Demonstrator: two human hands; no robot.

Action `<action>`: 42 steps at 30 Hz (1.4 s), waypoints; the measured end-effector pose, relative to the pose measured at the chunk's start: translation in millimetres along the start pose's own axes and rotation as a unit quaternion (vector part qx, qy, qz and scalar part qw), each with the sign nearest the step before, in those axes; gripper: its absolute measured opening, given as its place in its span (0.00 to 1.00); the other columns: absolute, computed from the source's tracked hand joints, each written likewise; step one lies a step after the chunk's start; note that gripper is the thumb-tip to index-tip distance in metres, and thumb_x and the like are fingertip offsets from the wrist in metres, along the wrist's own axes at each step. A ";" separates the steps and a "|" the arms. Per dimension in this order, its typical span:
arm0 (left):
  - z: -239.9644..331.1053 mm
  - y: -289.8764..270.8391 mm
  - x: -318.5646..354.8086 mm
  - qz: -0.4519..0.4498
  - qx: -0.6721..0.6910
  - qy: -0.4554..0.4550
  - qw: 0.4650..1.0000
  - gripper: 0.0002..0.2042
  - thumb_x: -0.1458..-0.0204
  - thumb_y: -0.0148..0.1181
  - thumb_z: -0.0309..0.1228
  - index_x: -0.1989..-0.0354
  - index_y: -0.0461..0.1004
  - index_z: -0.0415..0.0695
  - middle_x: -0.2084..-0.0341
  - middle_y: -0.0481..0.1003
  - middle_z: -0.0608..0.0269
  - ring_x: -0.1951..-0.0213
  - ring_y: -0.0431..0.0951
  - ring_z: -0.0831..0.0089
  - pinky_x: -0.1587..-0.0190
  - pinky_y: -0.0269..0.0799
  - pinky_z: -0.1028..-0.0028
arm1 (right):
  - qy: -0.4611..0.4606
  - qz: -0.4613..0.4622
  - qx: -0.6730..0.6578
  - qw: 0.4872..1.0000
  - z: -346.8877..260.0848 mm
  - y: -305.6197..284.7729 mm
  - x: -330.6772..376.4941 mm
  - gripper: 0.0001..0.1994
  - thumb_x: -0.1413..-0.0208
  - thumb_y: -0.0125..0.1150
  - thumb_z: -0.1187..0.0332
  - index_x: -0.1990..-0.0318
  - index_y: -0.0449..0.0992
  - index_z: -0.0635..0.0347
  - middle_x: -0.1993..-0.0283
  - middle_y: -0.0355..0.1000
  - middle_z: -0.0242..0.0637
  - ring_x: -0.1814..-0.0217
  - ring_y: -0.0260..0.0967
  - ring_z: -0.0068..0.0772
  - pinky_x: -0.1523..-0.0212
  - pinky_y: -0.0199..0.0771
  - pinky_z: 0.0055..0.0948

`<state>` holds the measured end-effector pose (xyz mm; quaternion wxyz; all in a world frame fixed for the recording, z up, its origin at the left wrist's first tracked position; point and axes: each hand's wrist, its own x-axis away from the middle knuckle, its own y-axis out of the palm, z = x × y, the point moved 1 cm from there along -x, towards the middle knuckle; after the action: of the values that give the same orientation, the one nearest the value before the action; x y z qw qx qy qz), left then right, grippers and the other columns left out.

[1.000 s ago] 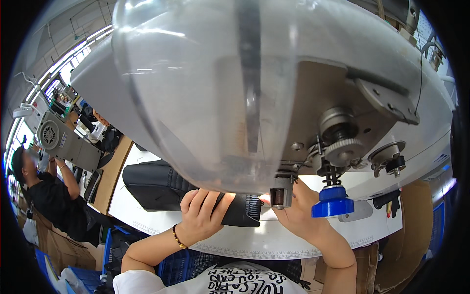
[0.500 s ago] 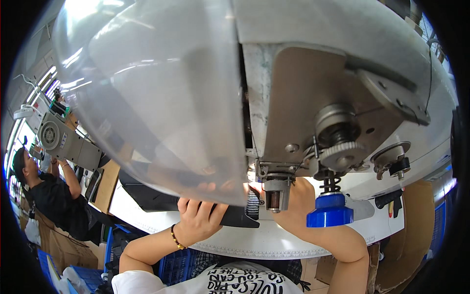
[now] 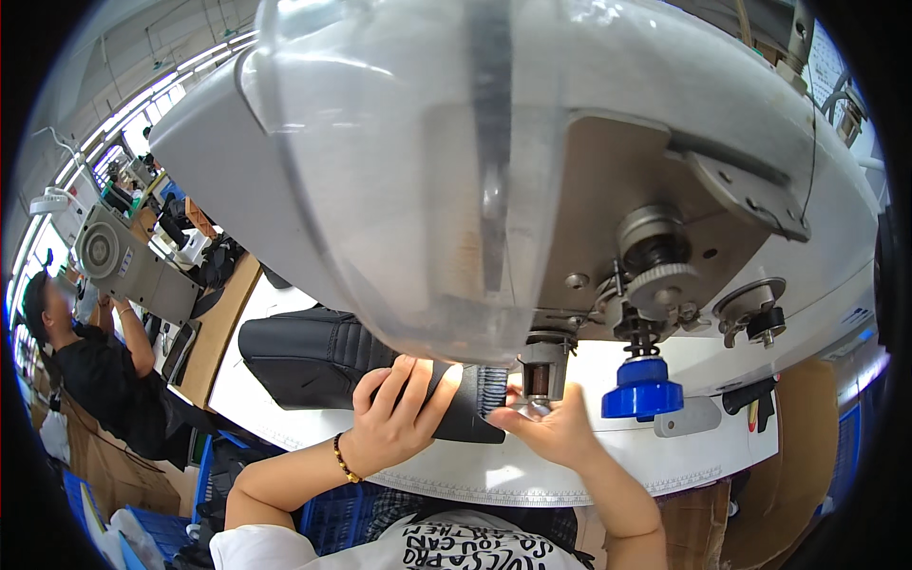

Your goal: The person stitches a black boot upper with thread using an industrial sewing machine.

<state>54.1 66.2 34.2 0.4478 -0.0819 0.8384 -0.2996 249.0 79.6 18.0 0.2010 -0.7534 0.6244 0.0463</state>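
Since half a second before, the clear guard had swung back toward the centre of view, covering more of the sewing machine, and the black piece showed more of its quilted length at 9 o'clock of the hands.

The left hand lay palm-down on the black piece, fingers spread and curled over its top edge, pressing it flat; a bead bracelet sat at the wrist. The right hand came in from 5 o'clock, palm turned up, its fingers together and pinched at the ribbed end of the piece just below the presser foot. The two hands were near each other, with the ribbed end between them.

The black piece rested on the white table, stretching from the needle area out toward 9 o'clock. A blue knob hung at 3 o'clock of the right hand, under the machine's gears.

At 9 o'clock of the frame, well apart, another person in black worked at a second machine on a wooden bench. Blue crates stood beneath the table.
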 end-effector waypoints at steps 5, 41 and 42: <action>-1.9 0.2 1.9 0.003 -0.003 0.000 1.000 0.17 0.63 0.50 0.28 0.60 0.73 0.49 0.64 0.70 0.59 0.57 0.69 0.66 0.56 0.58 0.70 | 0.028 -0.017 -0.097 0.995 9.3 18.8 6.4 0.15 0.62 0.66 0.66 0.65 0.77 0.64 0.74 0.73 0.38 0.72 0.70 0.22 0.71 0.68 0.21; -7.5 6.5 -2.5 -0.040 0.088 -0.049 0.994 0.29 0.73 0.57 0.30 0.52 0.69 0.48 0.55 0.67 0.56 0.55 0.67 0.63 0.50 0.53 0.63 | -0.250 -0.105 0.340 0.900 -38.8 -42.0 -35.9 0.04 0.57 0.54 0.71 0.77 0.69 0.61 0.81 0.63 0.35 0.80 0.64 0.35 0.79 0.64 0.30; -8.0 6.1 -2.5 -0.046 0.081 -0.046 0.995 0.29 0.73 0.58 0.31 0.52 0.69 0.48 0.54 0.67 0.56 0.54 0.67 0.62 0.50 0.53 0.63 | -0.251 -0.105 0.338 0.901 -38.2 -41.3 -38.7 0.04 0.57 0.54 0.71 0.77 0.69 0.61 0.81 0.63 0.35 0.80 0.64 0.35 0.79 0.64 0.30</action>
<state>50.0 75.5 35.8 0.4765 -0.0971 0.7855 -0.3827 273.3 107.3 75.4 0.5977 -0.6643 0.4488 -0.0011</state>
